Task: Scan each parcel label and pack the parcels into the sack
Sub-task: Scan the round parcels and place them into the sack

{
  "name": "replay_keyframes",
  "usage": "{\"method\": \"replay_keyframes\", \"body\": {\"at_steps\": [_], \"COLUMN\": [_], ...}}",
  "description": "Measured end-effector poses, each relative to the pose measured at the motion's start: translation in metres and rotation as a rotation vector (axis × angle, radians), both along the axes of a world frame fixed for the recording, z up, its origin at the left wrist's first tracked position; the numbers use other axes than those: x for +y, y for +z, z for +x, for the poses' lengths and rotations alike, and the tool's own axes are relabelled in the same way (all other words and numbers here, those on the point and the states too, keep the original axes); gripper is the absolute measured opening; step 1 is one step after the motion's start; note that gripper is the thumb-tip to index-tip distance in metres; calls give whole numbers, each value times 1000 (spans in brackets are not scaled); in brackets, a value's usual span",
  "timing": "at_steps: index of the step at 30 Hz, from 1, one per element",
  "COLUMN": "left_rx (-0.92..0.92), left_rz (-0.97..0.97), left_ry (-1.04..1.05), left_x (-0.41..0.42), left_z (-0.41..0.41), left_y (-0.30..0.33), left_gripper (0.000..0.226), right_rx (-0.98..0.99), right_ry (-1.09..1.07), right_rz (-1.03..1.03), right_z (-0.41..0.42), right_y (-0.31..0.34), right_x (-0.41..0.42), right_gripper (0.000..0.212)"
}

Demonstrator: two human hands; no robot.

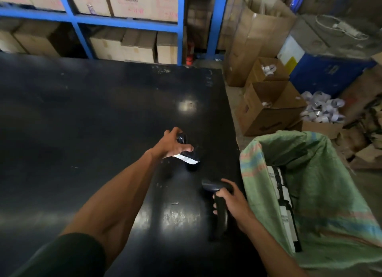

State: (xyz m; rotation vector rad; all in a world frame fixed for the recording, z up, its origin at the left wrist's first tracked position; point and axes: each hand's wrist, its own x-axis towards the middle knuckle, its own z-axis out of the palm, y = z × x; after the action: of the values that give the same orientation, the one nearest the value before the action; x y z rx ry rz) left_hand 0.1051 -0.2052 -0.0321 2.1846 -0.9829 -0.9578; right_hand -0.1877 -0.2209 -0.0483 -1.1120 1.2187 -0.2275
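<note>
On the black bench [82,115], near its right edge, lies a small dark parcel [191,152] with a white label [186,159]. It looks wrapped in shiny black plastic. This is the only view, from the head camera looking down.

The left hand [172,145] reaches out over the parcel. Its grip is spread, with the fingers curled around the top of the parcel and touching it. I cannot tell if it has closed tight yet. The right hand [231,198] is closer to the person than the parcel, and its grip is pressed shut around the handle of a black scanner [219,196]. The scanner's head points toward the parcel.

I think the parcel is light and a bit soft, like a bag. The plastic may be slippery, so it is best to hold it by both sides, with the label left bare and facing up for the scanner.

To the right of the parcel, just past the bench edge, stands the green sack [322,185], wide open. White parcels [283,204] with black bands already lie inside it. Nothing lies between the parcel and the sack except the scanner hand, which may be a little in the way.

Farther from the person than the parcel are blue shelves [76,18] with brown boxes. Beyond the sack are open cartons [266,111] and a heap of white paper rolls [322,109].
</note>
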Motion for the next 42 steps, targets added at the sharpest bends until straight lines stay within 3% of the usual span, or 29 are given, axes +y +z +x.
{"method": "replay_keyframes", "body": {"at_steps": [7,13,15,18,21,29,42], "left_rx": [472,594,629,557,397,257,230], "left_rz": [-246,-374,-349,-265,-173,-34,-87], "left_ry": [221,453,399,138,-92,-245,-235], "left_x": [46,47,47,53,57,66,79], "left_z": [-6,-27,-30,-28,-25,-28,-29], "left_y": [23,43,48,54,63,95,101], "left_gripper": [50,16,27,75,92,95,91], "right_rx": [-168,-238,-235,-242,-238,-111,-148], "right_ry": [34,92,128,192,259,491,547], "right_rz": [-118,-265,-313,-392,-508,-845,-992], "right_z": [22,25,21,12,2,-21,-27], "right_y": [55,98,110,122,130,144,144], "right_x": [-5,3,5,6,5,15,14], "right_gripper": [47,48,50,51,52,49,50]}}
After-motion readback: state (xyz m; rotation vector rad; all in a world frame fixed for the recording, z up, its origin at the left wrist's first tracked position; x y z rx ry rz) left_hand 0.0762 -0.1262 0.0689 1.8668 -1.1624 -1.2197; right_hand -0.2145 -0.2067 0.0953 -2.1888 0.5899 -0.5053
